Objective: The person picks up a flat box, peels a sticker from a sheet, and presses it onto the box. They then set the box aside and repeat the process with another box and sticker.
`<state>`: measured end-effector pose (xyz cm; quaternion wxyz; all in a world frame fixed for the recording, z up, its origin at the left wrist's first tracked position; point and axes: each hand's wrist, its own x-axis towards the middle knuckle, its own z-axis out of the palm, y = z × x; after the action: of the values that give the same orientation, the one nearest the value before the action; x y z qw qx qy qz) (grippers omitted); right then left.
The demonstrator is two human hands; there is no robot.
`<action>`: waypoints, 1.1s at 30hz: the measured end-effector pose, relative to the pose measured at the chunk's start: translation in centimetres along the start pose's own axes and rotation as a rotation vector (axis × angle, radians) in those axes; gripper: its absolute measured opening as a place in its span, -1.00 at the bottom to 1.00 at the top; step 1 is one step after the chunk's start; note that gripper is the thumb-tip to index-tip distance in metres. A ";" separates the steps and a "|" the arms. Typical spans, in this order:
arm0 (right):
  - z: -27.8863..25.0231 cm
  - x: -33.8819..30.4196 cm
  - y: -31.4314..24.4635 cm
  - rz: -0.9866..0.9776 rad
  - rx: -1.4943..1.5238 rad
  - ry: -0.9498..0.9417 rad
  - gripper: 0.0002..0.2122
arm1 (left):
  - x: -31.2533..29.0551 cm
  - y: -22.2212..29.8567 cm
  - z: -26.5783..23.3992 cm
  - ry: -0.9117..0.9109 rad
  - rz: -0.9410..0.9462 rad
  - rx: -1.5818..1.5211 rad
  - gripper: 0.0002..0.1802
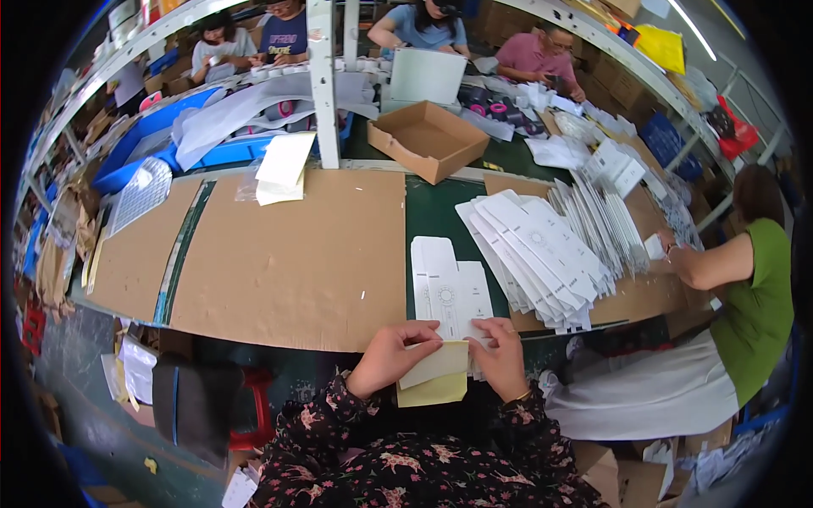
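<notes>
A flat, unfolded white box (447,292) with a printed round mark lies in front of me at the table's near edge. My left hand (395,359) pinches the upper edge of a pale yellow paper sheet (434,378), which hangs over the box's lower part. At the box's lower right, my right hand (501,359) is closed, thumb and fingers pressed together beside the sheet's upper right corner. The lowest part of the box is hidden behind the sheet and my hands. To the right lies a fanned pile of similar flat white boxes (533,245).
Brown cardboard (288,262) covers the table at left, with more paper sheets (284,168) on it. An open brown carton (428,140) stands beyond, near a white post (323,85). A co-worker in green (754,279) works at right; several people sit across.
</notes>
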<state>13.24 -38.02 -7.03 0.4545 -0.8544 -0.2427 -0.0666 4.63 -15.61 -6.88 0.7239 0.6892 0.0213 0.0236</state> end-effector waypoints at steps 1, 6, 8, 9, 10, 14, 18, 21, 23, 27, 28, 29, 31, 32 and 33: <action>0.0 0.0 0.2 0.059 0.055 -0.031 -0.72 | 0.2 0.1 0.1 -0.020 -0.003 0.005 -0.84; -0.8 -0.3 0.3 0.179 0.092 -0.037 -0.69 | 0.9 -0.3 0.4 -0.009 -0.087 -0.056 -0.82; -1.3 -0.4 0.6 0.192 0.046 0.002 -0.69 | 0.9 -0.9 -0.1 0.084 0.023 0.064 -0.82; -1.4 -0.7 0.6 0.104 -0.124 0.033 -0.68 | 0.7 -0.9 -0.2 0.063 0.017 0.068 -0.82; -1.5 -1.0 0.6 0.017 -0.294 0.058 -0.67 | 0.6 -0.7 -0.4 0.061 -0.003 0.031 -0.83; -1.0 -0.7 1.1 0.223 0.031 0.031 -0.64 | 0.4 -0.7 -0.7 0.050 -0.047 -0.038 -0.84; -1.0 -0.6 -0.5 0.354 0.511 0.002 -0.62 | 0.5 -0.6 -0.8 0.043 -0.037 -0.050 -0.85; -2.1 -0.3 -1.7 0.320 0.618 0.043 -0.63 | 0.0 -0.1 -0.8 0.056 -0.033 -0.102 -0.85; -3.5 0.4 -2.2 0.254 0.598 0.137 -0.64 | -0.3 0.8 -1.1 0.063 -0.083 -0.075 -0.85; -8.9 4.0 -2.4 0.151 0.480 0.248 -0.66 | -1.3 1.8 -1.7 0.082 -0.116 -0.026 -0.85; -10.6 5.1 -1.7 0.156 0.503 0.265 -0.67 | -1.3 1.9 -1.8 0.085 -0.114 -0.014 -0.84; -12.3 6.2 -0.7 0.176 0.466 0.254 -0.68 | -1.3 1.9 -1.9 0.075 -0.118 -0.011 -0.84; -15.8 8.7 2.0 0.198 0.401 0.221 -0.70 | -1.2 1.9 -1.9 0.044 -0.121 0.014 -0.85; -16.8 9.6 3.3 0.198 0.376 0.198 -0.72 | -1.2 1.9 -1.8 0.029 -0.123 0.026 -0.85; -17.2 9.7 3.3 0.207 0.371 0.204 -0.72 | -1.1 2.0 -1.7 0.019 -0.128 0.024 -0.85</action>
<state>25.10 -50.04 3.70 0.6303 -0.7654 -0.1148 -0.0601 3.41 -13.92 -5.00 0.7155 0.6947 0.0723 -0.0165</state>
